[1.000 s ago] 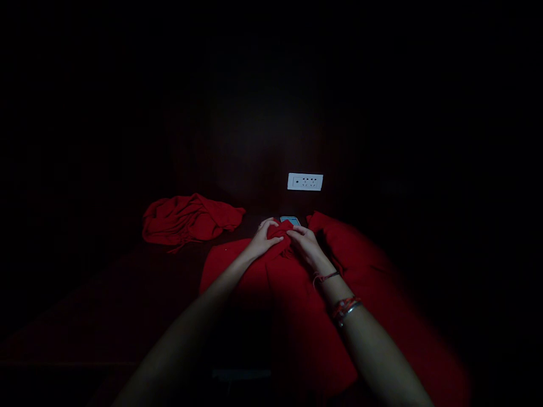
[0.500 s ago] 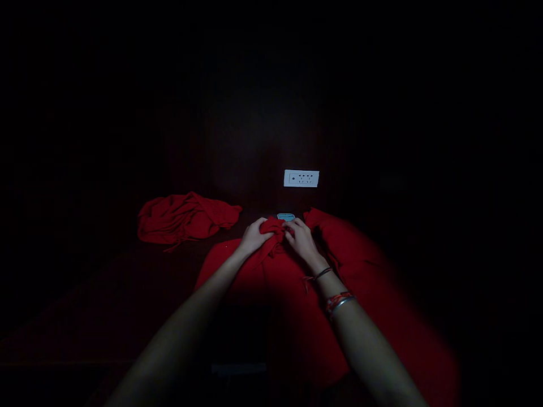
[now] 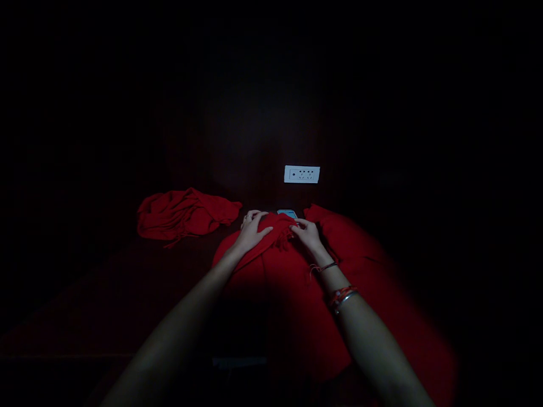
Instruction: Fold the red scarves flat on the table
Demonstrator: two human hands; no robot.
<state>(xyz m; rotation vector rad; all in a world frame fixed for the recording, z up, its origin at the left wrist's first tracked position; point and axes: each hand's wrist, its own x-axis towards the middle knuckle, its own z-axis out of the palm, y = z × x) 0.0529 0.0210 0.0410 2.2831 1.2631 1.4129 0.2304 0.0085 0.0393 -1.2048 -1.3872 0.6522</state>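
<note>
A red fringed scarf (image 3: pixel 276 225) is spread and partly bunched between my two hands, on top of larger red cloth. My left hand (image 3: pixel 251 233) rests on its left part, thumb and forefinger stretched apart, with a ring on one finger. At the scarf's right edge, near the fringe, my right hand (image 3: pixel 307 233) pinches the fabric between thumb and fingers. Bracelets and a cord circle my right wrist. Just behind the scarf lies a phone (image 3: pixel 287 213) with a lit screen, its lower part covered.
Another crumpled red cloth (image 3: pixel 186 215) lies to the left on the dark surface. Long red fabric (image 3: pixel 365 254) stretches along the right. A white socket plate (image 3: pixel 301 174) is on the dark wall behind. Darkness hides most of the surroundings.
The bunched scarf now lies flatter and wider. My hands have moved apart, the right one slightly rightward. My left hand's fingers have spread from their grip.
</note>
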